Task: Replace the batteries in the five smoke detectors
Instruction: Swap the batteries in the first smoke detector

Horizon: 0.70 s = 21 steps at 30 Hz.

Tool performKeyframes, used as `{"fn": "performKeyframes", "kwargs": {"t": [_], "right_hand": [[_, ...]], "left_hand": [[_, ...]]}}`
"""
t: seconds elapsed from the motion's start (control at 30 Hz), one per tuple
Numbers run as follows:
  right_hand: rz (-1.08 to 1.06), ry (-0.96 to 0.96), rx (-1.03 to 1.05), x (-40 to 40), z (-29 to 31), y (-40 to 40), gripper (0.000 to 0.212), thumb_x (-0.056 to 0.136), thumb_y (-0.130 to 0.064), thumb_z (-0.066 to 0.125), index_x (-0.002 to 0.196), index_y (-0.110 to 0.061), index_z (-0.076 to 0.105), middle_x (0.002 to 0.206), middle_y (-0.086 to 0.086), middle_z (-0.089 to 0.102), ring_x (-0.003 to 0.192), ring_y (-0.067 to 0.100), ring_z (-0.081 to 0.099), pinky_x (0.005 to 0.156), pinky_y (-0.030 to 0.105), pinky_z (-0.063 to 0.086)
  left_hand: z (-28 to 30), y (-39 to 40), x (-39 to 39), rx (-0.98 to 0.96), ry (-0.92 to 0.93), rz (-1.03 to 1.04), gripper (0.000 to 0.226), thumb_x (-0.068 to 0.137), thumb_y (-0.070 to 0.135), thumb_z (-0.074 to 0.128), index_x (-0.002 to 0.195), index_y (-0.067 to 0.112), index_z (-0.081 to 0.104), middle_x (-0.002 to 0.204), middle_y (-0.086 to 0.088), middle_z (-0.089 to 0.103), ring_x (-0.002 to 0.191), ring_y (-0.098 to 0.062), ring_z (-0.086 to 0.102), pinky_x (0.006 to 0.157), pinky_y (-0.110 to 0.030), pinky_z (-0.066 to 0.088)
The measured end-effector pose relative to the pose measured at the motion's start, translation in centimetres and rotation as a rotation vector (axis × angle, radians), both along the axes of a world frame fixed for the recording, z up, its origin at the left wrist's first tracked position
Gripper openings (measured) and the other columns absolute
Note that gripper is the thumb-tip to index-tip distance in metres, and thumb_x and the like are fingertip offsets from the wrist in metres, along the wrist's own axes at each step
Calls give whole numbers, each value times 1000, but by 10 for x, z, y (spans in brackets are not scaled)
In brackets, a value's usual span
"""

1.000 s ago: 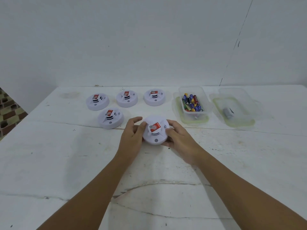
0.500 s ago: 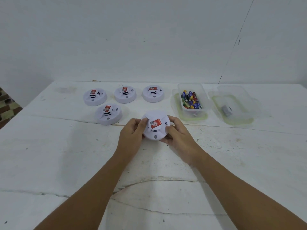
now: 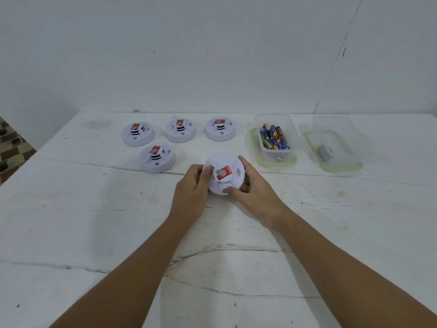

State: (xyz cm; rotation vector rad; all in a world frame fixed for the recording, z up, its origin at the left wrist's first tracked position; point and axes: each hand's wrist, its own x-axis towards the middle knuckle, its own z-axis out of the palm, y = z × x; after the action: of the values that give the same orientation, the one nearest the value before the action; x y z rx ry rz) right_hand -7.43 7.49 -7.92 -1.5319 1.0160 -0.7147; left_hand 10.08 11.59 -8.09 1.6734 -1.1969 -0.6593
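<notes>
**Detector held at the rim by both hands**

The detector (image 3: 224, 174) is near the middle of the table (image 3: 71, 221), tilted so its front faces the camera, and I cannot tell if its lower edge touches the table. The left hand (image 3: 192, 185) grips the left rim, with fingers curled around it and the thumb on the front. The right hand (image 3: 254, 188) grips the right rim, fingers behind the edge, thumb at the lower front.

It looks like a light, stiff plastic shell, smooth and perhaps a little slippery. The rim is probably the best place to hold, one hand on each side, so the base can be twisted off. The raised centre with the red label (image 3: 224, 172) looks thinner, and I would not press there.

Four other detectors (image 3: 157, 158) lie behind on the left. The box of batteries (image 3: 274, 137) stands to the right.
</notes>
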Motion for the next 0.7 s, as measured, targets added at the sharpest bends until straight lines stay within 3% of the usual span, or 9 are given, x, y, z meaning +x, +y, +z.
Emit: {"fn": "performKeyframes", "kwargs": {"t": [0.33,0.53,0.7], "right_hand": [[-2,51,-49,-3,1,0,100,91,-16,75,167,-30,12,146,-17,58,122,1,64,107,32,53],[7,71,-60,-2,2,-3,104,83,-30,75,167,-33,12,148,-17,56,125,2,63,110,39,52],[11,69,-63,-2,0,-3,101,88,-22,73,167,-30,11,148,-16,56,126,1,62,108,34,53]], "left_hand": [[-2,2,-1,2,-78,-31,34,108,47,41,113,20,60,94,7,70,79,-4,63,62,-11,45],[-3,1,0,5,-70,-33,33,108,47,41,113,20,60,95,9,69,80,-4,63,62,-10,44],[-3,0,1,9,-76,-33,33,108,49,41,113,21,59,95,10,69,82,-3,63,63,-11,45]]}}
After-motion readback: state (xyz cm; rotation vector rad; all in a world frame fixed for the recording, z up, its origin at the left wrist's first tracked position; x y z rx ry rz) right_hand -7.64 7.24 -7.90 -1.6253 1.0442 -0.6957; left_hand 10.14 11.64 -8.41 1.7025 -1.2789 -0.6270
